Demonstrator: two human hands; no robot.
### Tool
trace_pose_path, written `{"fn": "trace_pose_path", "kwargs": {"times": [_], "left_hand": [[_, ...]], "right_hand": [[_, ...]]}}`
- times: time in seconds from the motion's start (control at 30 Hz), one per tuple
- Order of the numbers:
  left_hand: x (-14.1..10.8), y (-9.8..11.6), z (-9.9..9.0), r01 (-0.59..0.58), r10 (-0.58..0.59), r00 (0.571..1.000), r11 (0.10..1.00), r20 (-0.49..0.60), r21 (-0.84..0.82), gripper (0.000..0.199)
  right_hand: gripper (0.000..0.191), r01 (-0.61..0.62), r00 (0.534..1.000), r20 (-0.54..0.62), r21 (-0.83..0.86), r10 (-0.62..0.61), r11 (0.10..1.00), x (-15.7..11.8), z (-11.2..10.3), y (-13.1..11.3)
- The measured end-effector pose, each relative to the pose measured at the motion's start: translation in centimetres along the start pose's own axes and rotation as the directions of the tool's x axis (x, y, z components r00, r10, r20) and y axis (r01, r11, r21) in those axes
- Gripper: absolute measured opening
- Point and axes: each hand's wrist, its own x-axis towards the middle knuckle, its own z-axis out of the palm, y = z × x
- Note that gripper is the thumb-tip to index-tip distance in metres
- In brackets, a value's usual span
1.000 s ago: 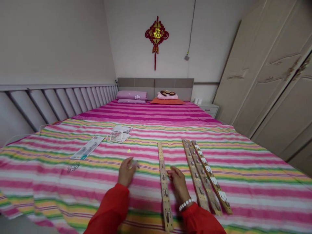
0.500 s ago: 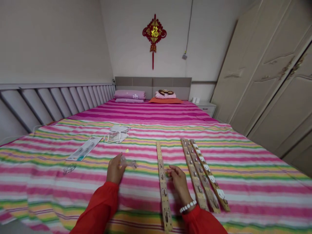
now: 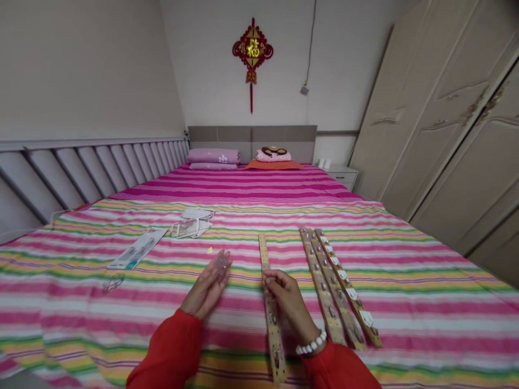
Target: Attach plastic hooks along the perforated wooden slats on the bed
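The bed is filling the middle, its striped cover carrying everything. Three wooden strips are lying close together on the right, bearing metal fittings; the outermost is also bearing white pieces. A lone strip is lying between them and the left hand. The right hand is reaching over it, its grip looking narrow; whether it is pinching anything, I cannot tell. The left grip is loosely holding a clear item. Farther left, a packaging card is lying near a paper pile and a wiry bundle.
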Motion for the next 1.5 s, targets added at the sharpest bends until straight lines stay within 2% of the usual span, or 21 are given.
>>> {"fn": "trace_pose_path", "kwargs": {"times": [0.13, 0.2, 0.27, 0.33, 0.4, 0.47, 0.5, 0.63, 0.73, 0.87, 1.03, 1.17, 1.23, 1.37, 1.43, 1.5], "left_hand": [[-1.1, -2.0, 1.8, 0.201, -0.19, 0.975, 0.974, 0.113, -0.103, 0.062], [-1.2, -2.7, 2.5, 0.32, -0.31, 0.943, 0.945, 0.122, -0.073, 0.063], [-1.2, -3.1, 3.1, 0.393, -0.394, 0.915, 0.919, 0.09, 0.029, 0.064], [-1.0, -3.2, 3.5, 0.337, -0.344, 0.939, 0.924, 0.007, 0.182, 0.066], [-0.9, -3.1, 3.8, 0.165, -0.144, 0.986, 0.923, -0.084, 0.349, 0.072], [-0.8, -2.7, 4.0, 0.039, 0.01, 0.994, 0.898, -0.11, 0.438, 0.078], [-0.9, -2.5, 4.1, 0.028, 0.014, 0.996, 0.901, -0.093, 0.432, 0.079], [-1.3, -1.5, 4.4, 0.141, -0.152, 0.988, 0.965, 0.035, 0.22, 0.069], [-1.6, -1.3, 4.6, 0.229, -0.237, 0.97, 0.964, 0.049, 0.134, 0.059], [-1.5, -1.6, 4.7, 0.333, -0.352, 0.931, 0.927, 0.094, 0.173, 0.05], [-0.9, -2.4, 4.8, 0.444, -0.467, 0.877, 0.877, 0.109, 0.186, 0.049], [-0.4, -2.8, 4.8, 0.548, -0.566, 0.82, 0.82, 0.088, 0.168, 0.053], [0.0, -2.9, 4.8, 0.565, -0.583, 0.807, 0.808, 0.094, 0.164, 0.054], [0.9, -2.9, 5.3, 0.546, -0.573, 0.813, 0.813, 0.107, 0.203, 0.059], [1.6, -2.8, 5.9, 0.509, -0.54, 0.837, 0.827, 0.085, 0.237, 0.06], [2.4, -2.6, 6.5, 0.451, -0.473, 0.881, 0.851, 0.018, 0.271, 0.059]], "right_hand": [[0.022, 0.085, 0.995, 0.052, -0.044, -0.083, 0.995, -0.6, 0.8, -1.1], [0.019, 0.141, 0.989, 0.045, -0.078, -0.138, 0.987, -0.8, 1.0, -1.6], [0.019, 0.167, 0.986, 0.036, -0.115, -0.164, 0.979, -0.8, 0.9, -1.8], [0.019, 0.175, 0.985, 0.029, -0.148, -0.173, 0.973, -0.8, 0.6, -1.7], [0.018, 0.182, 0.983, 0.01, -0.166, -0.183, 0.969, -0.7, 0.3, -1.4], [0.018, 0.182, 0.983, -0.006, -0.157, -0.185, 0.971, -0.5, 0.2, -1.1], [0.018, 0.178, 0.984, -0.008, -0.145, -0.18, 0.973, -0.5, 0.1, -1.0], [0.019, 0.16, 0.987, 0.037, -0.099, -0.158, 0.982, -0.4, 0.3, -0.8], [0.023, 0.163, 0.987, 0.03, -0.089, -0.161, 0.983, -0.3, 0.1, -0.9], [0.029, 0.164, 0.986, 0.031, -0.114, -0.161, 0.98, 0.0, -0.4, -0.9], [0.021, 0.21, 0.976, 0.089, -0.184, -0.197, 0.96, 0.4, -0.9, -0.8], [0.016, 0.146, 0.985, 0.111, -0.144, -0.13, 0.979, 0.5, -0.9, -0.5], [0.016, 0.093, 0.99, 0.118, -0.096, -0.081, 0.991, 0.6, -0.8, -0.2], [0.018, -0.008, 0.991, 0.131, 0.064, 0.0, 0.998, 1.1, -0.8, 0.3], [0.018, -0.042, 0.994, 0.103, 0.129, 0.029, 0.991, 1.7, -0.9, 0.4], [0.018, -0.043, 0.999, 0.02, 0.154, 0.04, 0.987, 2.6, -1.2, 0.4]]}}
